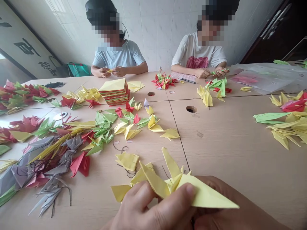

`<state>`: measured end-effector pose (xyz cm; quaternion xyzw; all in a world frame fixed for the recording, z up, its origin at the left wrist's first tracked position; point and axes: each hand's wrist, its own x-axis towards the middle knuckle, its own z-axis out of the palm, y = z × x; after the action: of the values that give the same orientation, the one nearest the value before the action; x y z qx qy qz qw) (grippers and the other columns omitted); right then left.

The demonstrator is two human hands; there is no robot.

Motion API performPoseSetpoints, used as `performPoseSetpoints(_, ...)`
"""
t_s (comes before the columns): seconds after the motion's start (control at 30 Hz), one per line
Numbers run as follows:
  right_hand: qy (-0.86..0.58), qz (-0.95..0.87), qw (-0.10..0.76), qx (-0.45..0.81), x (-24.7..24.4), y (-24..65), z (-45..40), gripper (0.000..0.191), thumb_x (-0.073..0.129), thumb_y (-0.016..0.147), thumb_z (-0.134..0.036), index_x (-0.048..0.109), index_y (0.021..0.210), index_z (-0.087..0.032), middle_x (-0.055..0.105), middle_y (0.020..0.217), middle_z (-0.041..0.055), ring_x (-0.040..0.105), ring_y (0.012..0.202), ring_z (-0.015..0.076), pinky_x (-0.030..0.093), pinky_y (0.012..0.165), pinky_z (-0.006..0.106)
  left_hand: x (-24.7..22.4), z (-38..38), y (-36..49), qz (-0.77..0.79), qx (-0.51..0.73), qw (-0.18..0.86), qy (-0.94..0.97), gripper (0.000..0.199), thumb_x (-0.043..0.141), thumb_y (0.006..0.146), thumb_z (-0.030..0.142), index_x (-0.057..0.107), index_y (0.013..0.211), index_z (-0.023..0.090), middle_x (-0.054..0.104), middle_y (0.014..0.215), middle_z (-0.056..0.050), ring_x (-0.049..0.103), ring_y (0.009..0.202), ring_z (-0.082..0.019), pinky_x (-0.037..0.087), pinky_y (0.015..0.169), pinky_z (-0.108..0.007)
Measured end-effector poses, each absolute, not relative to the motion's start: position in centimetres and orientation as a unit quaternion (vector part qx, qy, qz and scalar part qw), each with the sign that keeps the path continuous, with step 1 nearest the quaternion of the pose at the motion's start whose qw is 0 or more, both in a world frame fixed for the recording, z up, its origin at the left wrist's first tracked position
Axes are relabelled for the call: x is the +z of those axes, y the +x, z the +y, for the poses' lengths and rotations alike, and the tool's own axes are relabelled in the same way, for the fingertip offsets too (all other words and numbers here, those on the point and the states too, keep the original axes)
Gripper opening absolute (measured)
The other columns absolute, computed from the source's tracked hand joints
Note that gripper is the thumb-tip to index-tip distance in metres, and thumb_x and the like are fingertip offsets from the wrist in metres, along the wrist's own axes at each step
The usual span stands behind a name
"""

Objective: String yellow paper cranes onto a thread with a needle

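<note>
Close in front of me is a yellow paper crane (201, 191), with one pointed wing spread towards the lower right. My left hand (153, 209) is closed on it, the thumb pressing flat on the wing. Behind and below that wing, my right hand (223, 195) is closed round the crane's underside; most of its fingers are hidden. Dark thread ends stick up beside the crane's folds. Just beyond my left hand lie more yellow folded pieces (127, 161), with a dark thread (130, 174) looped among them.
Folded cranes in grey (50, 166), red (80, 163), green and yellow crowd the table's left side. A stack of coloured paper (114, 94) stands farther back. More cranes (285, 126) lie at right. Two people (117, 57) sit opposite, folding paper. The table (240, 153) has a round hole (191, 109).
</note>
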<state>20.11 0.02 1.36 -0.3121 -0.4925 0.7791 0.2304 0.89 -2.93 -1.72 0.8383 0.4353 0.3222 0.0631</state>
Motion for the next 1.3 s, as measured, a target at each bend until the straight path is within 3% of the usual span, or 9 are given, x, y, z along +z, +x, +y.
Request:
performPoseSetpoints(0.2, -0.364, -0.472, 0.288, 0.749, -0.7, 19.4, -0.8, 0.024, 0.07, 0.077, -0.041, 0.062, 0.084, -0.019, 0.065, 0.072, 0.0003, 0.06, 0.06, 0.0099, 0.051, 0.055, 0.019, -1.6, -2.3, 0.5, 0.39, 0.342, 0.021, 0.854, 0.051, 0.031, 0.098, 0.04, 0.028, 0.147, 0.029, 0.068, 0.118, -0.007, 0.069, 0.087, -0.019, 0.058, 0.075, -0.026)
performPoseSetpoints(0.43, -0.412, -0.705, 0.43, 0.386, -1.2, 19.4, -0.8, 0.004, 0.063, 0.086, -0.024, 0.059, 0.085, -0.022, 0.071, 0.07, -0.0034, 0.066, 0.057, 0.0103, 0.054, 0.055, 0.018, -1.3, -2.1, 1.1, 0.43, 0.325, 0.063, 0.84, 0.056, 0.04, 0.095, 0.017, 0.024, 0.148, 0.029, 0.062, 0.129, -0.006, 0.065, 0.108, -0.019, 0.058, 0.086, -0.025)
performPoseSetpoints(0.57, -0.367, -0.781, 0.445, 0.241, -1.0, 19.8, -0.5, 0.006, 0.058, 0.089, -0.018, 0.056, 0.091, -0.024, 0.071, 0.072, -0.0047, 0.066, 0.056, 0.0093, 0.054, 0.057, 0.017, -0.9, -2.5, 1.1, 0.432, 0.299, 0.088, 0.846, 0.059, 0.047, 0.091, 0.011, 0.029, 0.145, 0.025, 0.059, 0.132, -0.007, 0.06, 0.117, -0.02, 0.054, 0.095, -0.026)
performPoseSetpoints(0.83, -0.315, -0.803, 0.465, 0.198, -0.4, 20.3, 0.1, 0.014, 0.06, 0.085, -0.007, 0.061, 0.093, -0.019, 0.07, 0.082, 0.0014, 0.068, 0.073, 0.0109, 0.055, 0.07, 0.016, -1.5, -2.5, 1.2, 0.404, 0.316, 0.081, 0.855, 0.05, 0.05, 0.088, 0.006, 0.043, 0.136, 0.017, 0.058, 0.132, -0.007, 0.056, 0.121, -0.013, 0.042, 0.105, -0.02)
performPoseSetpoints(0.97, -0.334, -0.774, 0.485, 0.233, -0.5, 19.9, 0.1, 0.008, 0.062, 0.086, -0.012, 0.065, 0.086, -0.019, 0.061, 0.08, 0.001, 0.066, 0.068, 0.0097, 0.055, 0.062, 0.014, -1.2, -2.8, 1.1, 0.416, 0.29, 0.048, 0.86, 0.051, 0.055, 0.086, 0.01, 0.045, 0.135, 0.016, 0.059, 0.132, -0.005, 0.06, 0.116, -0.013, 0.043, 0.104, -0.019)
performPoseSetpoints(1.07, -0.321, -0.75, 0.485, 0.315, -0.6, 19.6, -0.1, 0.013, 0.053, 0.092, -0.018, 0.065, 0.095, -0.022, 0.058, 0.085, 0.0018, 0.067, 0.073, 0.0115, 0.057, 0.06, 0.016, -1.2, -2.8, 1.1, 0.415, 0.294, 0.047, 0.86, 0.049, 0.056, 0.087, 0.012, 0.047, 0.134, 0.016, 0.06, 0.131, -0.005, 0.061, 0.114, -0.014, 0.044, 0.103, -0.019)
performPoseSetpoints(1.23, -0.332, -0.761, 0.486, 0.273, -0.7, 19.9, -0.7, 0.003, 0.062, 0.088, -0.023, 0.063, 0.091, -0.022, 0.055, 0.084, 0.0014, 0.063, 0.072, 0.0111, 0.055, 0.062, 0.017, -0.6, -2.7, 0.4, 0.396, 0.279, 0.069, 0.872, 0.054, 0.049, 0.091, 0.011, 0.037, 0.143, 0.021, 0.06, 0.132, -0.005, 0.062, 0.113, -0.016, 0.05, 0.097, -0.021)
performPoseSetpoints(1.3, -0.338, -0.74, 0.514, 0.271, -0.6, 20.4, -0.6, 0.014, 0.063, 0.087, -0.035, 0.059, 0.092, -0.023, 0.052, 0.084, 0.001, 0.057, 0.066, 0.0105, 0.053, 0.058, 0.019, -0.1, -2.8, 0.0, 0.382, 0.258, 0.105, 0.881, 0.055, 0.045, 0.094, 0.016, 0.03, 0.146, 0.026, 0.06, 0.133, -0.005, 0.063, 0.112, -0.018, 0.054, 0.091, -0.022)
